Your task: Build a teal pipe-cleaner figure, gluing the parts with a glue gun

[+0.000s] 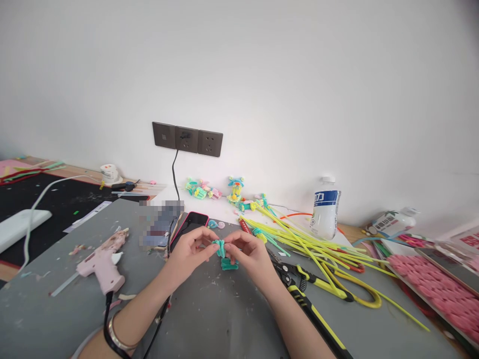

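Glue gun: A pale pink glue gun (105, 267) lies on its side on the gray work surface (202, 319), well apart from both hands.
Left hand: Thumb and forefinger of the left hand (192, 252) pinch the near edge of the teal fuzzy piece (220, 248).
Teal piece: Held between the two hands, just above the gray surface; a folded teal section (229, 264) shows below it, whether joined or separate cannot be told.
Step in hand: Apparently fine shaping or fitting, done by fingertip alone.
Next move: Likely calls for one hand to steady the piece while the other bends or presses it.
Small figures: Colorful fuzzy figures (235, 192) stand and lie along the wall.
Right hand: The right hand (249, 252) clamps the opposite side, thumb against forefinger.
Pliers: Black-and-yellow pliers (305, 301) rest beside the right forearm.
Stems: Loose yellow-green stems (299, 242) fan out, untouched, before a bottle (325, 214).
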`<state>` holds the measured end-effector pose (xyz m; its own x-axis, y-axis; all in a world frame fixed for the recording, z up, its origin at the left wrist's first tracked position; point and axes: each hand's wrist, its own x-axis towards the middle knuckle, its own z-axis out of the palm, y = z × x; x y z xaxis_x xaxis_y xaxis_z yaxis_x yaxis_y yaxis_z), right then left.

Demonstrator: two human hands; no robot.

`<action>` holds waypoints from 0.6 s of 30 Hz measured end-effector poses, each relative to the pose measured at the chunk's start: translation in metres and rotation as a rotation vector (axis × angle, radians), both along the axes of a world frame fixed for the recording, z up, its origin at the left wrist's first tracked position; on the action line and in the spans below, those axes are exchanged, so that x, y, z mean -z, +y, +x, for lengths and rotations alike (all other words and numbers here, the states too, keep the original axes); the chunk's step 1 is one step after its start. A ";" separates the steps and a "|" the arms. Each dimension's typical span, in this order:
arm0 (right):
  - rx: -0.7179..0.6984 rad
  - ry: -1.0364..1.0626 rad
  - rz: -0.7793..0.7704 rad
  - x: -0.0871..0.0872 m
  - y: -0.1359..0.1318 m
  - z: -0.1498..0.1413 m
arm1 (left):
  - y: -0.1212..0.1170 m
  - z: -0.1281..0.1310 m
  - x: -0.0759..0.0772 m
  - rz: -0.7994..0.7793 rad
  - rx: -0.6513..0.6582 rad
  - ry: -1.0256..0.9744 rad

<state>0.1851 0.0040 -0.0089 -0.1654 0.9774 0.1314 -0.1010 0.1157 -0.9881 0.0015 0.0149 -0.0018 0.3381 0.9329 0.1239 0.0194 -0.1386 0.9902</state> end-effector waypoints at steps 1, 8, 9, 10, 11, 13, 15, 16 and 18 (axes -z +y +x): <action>0.010 0.002 0.008 -0.001 0.000 0.000 | 0.000 0.000 0.000 0.006 -0.011 0.005; 0.099 0.005 0.110 0.000 -0.001 -0.001 | 0.000 0.000 0.002 0.118 -0.066 0.002; 0.108 0.004 0.136 0.001 -0.002 -0.002 | 0.000 0.000 0.003 0.146 -0.074 -0.002; 0.116 0.002 0.162 0.002 -0.002 -0.003 | 0.001 0.000 0.004 0.174 -0.079 -0.004; 0.123 -0.003 0.188 0.003 -0.002 -0.004 | 0.001 0.000 0.005 0.199 -0.079 -0.004; 0.126 -0.026 0.233 0.004 -0.003 -0.006 | 0.001 0.000 0.006 0.233 -0.074 0.006; 0.133 -0.061 0.272 0.003 -0.004 -0.006 | 0.001 0.000 0.007 0.250 -0.074 0.018; 0.150 -0.079 0.295 0.003 -0.005 -0.005 | 0.001 0.000 0.007 0.256 -0.079 0.023; 0.224 -0.128 0.359 0.002 -0.007 -0.002 | 0.001 0.000 0.008 0.263 -0.093 0.031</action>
<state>0.1831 -0.0032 -0.0110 0.0079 0.8871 0.4615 0.0866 0.4591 -0.8841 0.0014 0.0163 -0.0096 0.2601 0.8972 0.3569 0.0737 -0.3870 0.9191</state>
